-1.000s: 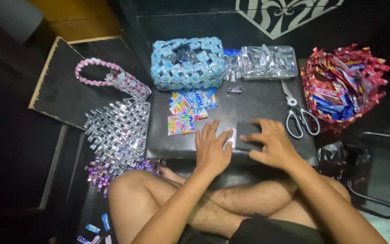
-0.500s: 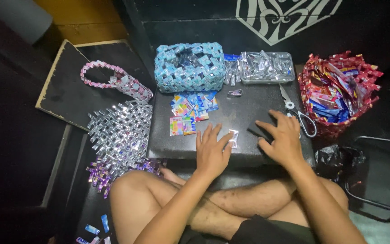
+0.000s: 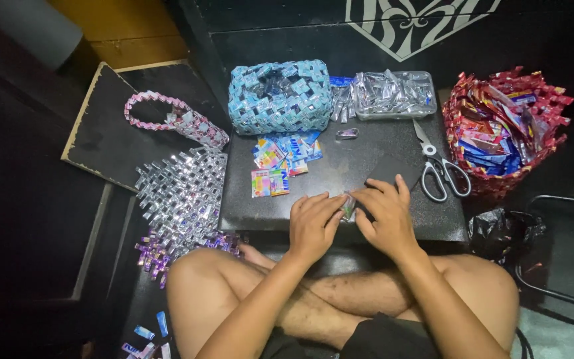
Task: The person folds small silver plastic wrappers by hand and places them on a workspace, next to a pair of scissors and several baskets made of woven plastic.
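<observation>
I sit cross-legged at a low black table (image 3: 340, 179). My left hand (image 3: 313, 226) and my right hand (image 3: 385, 216) meet at its front edge, fingertips pinching a small folded foil strip (image 3: 348, 205) between them. A few colourful wrappers (image 3: 280, 163) lie flat on the table just beyond my left hand. Scissors (image 3: 441, 169) with white handles rest to the right of my right hand.
A woven blue wrapper bag (image 3: 279, 96) and a clear tray of silver strips (image 3: 393, 94) stand at the table's back. A red woven basket (image 3: 503, 129) of wrappers sits right. A silver woven panel (image 3: 181, 193) and pink woven handle (image 3: 174, 119) lie left.
My right hand moved from the table's right part back toward the left hand. Both hands now pinch the foil strip, which had lain on the table between them.
</observation>
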